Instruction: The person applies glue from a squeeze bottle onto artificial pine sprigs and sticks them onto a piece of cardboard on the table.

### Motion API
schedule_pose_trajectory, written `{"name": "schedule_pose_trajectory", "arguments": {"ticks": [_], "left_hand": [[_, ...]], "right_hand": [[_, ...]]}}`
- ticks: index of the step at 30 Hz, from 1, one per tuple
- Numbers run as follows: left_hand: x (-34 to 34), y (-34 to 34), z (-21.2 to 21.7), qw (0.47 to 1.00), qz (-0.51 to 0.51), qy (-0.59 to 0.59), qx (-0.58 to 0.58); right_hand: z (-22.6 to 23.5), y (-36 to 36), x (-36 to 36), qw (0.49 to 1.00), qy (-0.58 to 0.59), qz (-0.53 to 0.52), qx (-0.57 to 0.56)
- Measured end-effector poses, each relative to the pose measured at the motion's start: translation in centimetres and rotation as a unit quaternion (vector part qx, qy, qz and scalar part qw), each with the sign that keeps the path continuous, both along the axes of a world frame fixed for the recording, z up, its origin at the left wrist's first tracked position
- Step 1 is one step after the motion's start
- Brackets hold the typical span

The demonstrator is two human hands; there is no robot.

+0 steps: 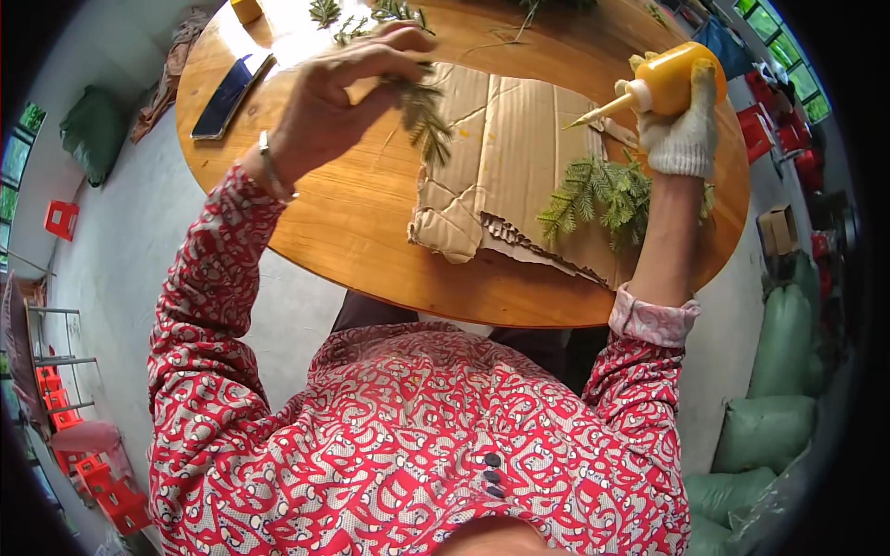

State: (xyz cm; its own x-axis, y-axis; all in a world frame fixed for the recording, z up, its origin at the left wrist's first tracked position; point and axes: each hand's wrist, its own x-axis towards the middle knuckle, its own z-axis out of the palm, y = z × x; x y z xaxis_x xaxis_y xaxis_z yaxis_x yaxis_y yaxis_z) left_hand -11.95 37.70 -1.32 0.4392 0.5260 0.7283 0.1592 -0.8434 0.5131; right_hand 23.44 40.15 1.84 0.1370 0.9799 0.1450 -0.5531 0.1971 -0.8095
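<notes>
Between the thumb and fingers of my left hand [348, 88] is a green fir sprig [425, 125], its tip hanging down by the left edge of a torn cardboard sheet [528, 111]. My right hand [681, 130], in a white knit glove, grips a yellow squeeze bottle [669, 82]. The bottle lies tilted, and its long thin nozzle points left over the cardboard. Below the gloved hand a bunch of green fir sprigs [598, 199] rests on the cardboard's right part, partly hidden by my right forearm.
The round wooden table [343, 227] carries a dark phone [232, 97] at left. More sprigs [352, 28] and a yellow object [246, 10] lie at the far edge. Green sacks [765, 435] stand on the floor at right, red stools [111, 496] at left.
</notes>
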Motion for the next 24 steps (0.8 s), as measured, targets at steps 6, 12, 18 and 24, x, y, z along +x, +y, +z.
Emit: {"name": "schedule_pose_trajectory", "arguments": {"ticks": [6,12,18,24], "left_hand": [[5.8,1.3,-2.0,0.991,-0.127,0.035,0.008],[5.9,-0.3,-3.5,0.989,-0.117,0.057,-0.064],[7.0,-2.2,-4.1,0.990,0.099,0.094,-0.036],[7.6,-3.1,-3.1,0.969,0.098,0.223,-0.039]], "right_hand": [[-0.2,1.2,0.6,0.998,-0.012,-0.041,0.035],[0.9,0.1,-1.8,0.997,0.001,-0.070,-0.039],[0.6,0.2,-2.2,0.997,0.002,-0.082,-0.016],[0.9,-0.8,-3.8,0.996,-0.007,-0.083,0.009]]}}
